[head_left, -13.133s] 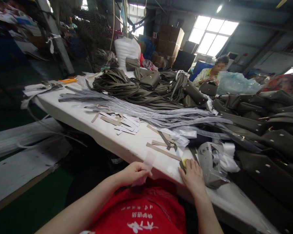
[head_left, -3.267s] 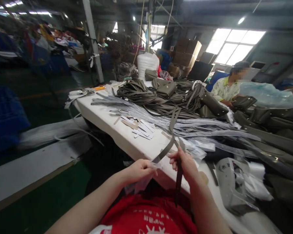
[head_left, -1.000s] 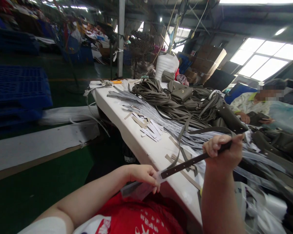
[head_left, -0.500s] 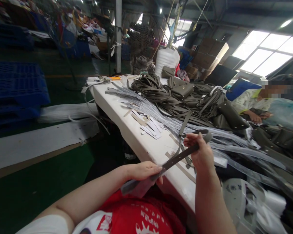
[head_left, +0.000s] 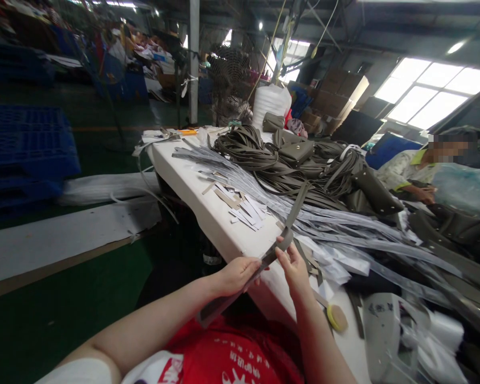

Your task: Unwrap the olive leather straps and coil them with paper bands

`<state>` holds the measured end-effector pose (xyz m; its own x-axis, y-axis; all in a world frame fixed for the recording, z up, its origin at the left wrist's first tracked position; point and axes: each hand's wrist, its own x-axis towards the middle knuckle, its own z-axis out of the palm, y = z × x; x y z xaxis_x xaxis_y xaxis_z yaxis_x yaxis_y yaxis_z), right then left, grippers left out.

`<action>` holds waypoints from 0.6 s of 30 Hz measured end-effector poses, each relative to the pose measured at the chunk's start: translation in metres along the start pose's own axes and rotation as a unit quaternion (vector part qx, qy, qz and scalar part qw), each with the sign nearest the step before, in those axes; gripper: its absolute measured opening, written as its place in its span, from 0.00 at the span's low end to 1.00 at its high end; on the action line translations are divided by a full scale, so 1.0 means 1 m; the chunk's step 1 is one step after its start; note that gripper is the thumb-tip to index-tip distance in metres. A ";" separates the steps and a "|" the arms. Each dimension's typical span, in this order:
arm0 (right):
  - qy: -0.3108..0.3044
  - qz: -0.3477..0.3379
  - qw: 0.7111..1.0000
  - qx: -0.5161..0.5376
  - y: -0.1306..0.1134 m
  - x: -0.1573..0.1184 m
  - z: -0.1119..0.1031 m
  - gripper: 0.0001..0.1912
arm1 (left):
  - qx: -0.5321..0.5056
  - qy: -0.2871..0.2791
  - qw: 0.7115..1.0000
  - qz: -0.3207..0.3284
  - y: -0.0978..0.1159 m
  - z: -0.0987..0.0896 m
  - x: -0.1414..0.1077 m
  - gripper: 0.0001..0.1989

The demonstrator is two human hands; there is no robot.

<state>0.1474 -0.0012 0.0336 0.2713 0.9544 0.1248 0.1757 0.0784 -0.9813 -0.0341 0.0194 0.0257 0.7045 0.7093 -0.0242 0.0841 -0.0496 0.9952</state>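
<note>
A dark olive strap (head_left: pixel 294 210) runs diagonally between my hands, over the near edge of the white table. My left hand (head_left: pixel 240 273) is closed on its lower part, where a clear plastic sleeve (head_left: pixel 218 308) covers the end that hangs toward my lap. Higher up, my right hand (head_left: pixel 293 262) pinches the strap between thumb and fingers, where it folds into a loop. The strap's far end reaches toward a row of plastic-sleeved straps (head_left: pixel 240 173) on the table.
A heap of olive straps and pouches (head_left: pixel 300 152) covers the table's far side. Paper strips (head_left: pixel 248 210) lie on the white table (head_left: pixel 208 200). A yellow tape roll (head_left: pixel 336 318) and a grey plastic container (head_left: pixel 384 336) are at right. Another person (head_left: pixel 414 170) works across the table.
My right hand has moved left and down along the strap, closer to my left hand. The strap's loop is lower. The tape roll has come into view beside my right forearm.
</note>
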 end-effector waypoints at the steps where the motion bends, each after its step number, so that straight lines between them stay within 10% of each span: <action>1: 0.037 0.015 0.999 0.033 0.003 0.004 -0.003 0.25 | 0.021 0.006 1.000 0.004 0.001 0.000 -0.001 0.30; 8: -0.015 0.211 0.927 0.310 0.010 0.004 -0.001 0.16 | 0.065 0.081 0.995 0.001 0.001 -0.001 0.001 0.31; 14: -0.035 0.192 0.893 0.406 0.002 0.009 0.003 0.12 | -0.067 -0.035 0.995 -0.064 -0.003 0.002 0.000 0.32; 18: -0.032 0.154 0.909 0.387 -0.007 0.022 0.018 0.23 | -0.074 0.020 0.996 -0.042 -0.004 0.011 0.007 0.35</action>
<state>0.1355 0.0247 0.0407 0.1345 0.9784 -0.1571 -0.6239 -0.0396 -0.7805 -0.0216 0.0164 0.0209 0.6703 0.7344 -0.1066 0.0345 0.1127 0.9930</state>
